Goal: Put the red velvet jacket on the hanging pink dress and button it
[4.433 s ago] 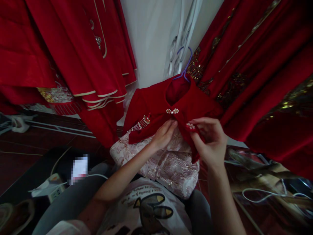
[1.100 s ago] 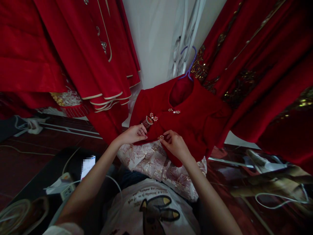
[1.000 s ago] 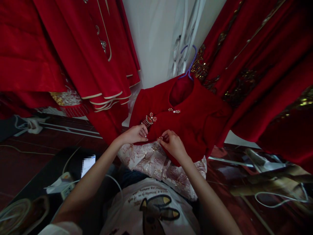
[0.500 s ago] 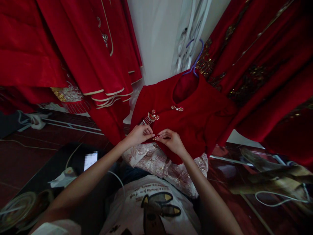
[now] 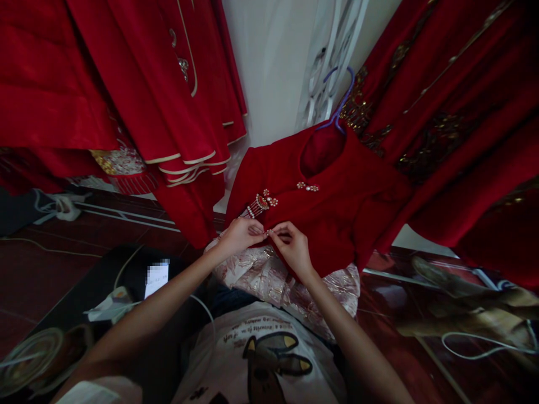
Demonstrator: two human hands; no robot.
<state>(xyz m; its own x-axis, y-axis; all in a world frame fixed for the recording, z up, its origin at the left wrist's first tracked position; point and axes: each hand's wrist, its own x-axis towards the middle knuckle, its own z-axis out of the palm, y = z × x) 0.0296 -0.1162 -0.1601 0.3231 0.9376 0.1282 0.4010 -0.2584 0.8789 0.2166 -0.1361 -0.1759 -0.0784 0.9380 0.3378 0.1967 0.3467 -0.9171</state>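
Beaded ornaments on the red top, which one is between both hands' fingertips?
The lowest small ornament, between the left hand and right hand; the neckline ornament and tasselled ornament sit higher.

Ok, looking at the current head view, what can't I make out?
Lower clasp: head view, mostly covered by the left hand and right hand; can't tell if fastened.
Beaded tassel: head view, lower end hidden by the left hand.
Lit screen: head view, partly pixelated, writing too small.
Hanging red garments: head view, tops cut off by the upper edge.

Dim light — faint sheen on the floor (image 5: 391,294), edges stretched and soft, upper-right corner nearly black.
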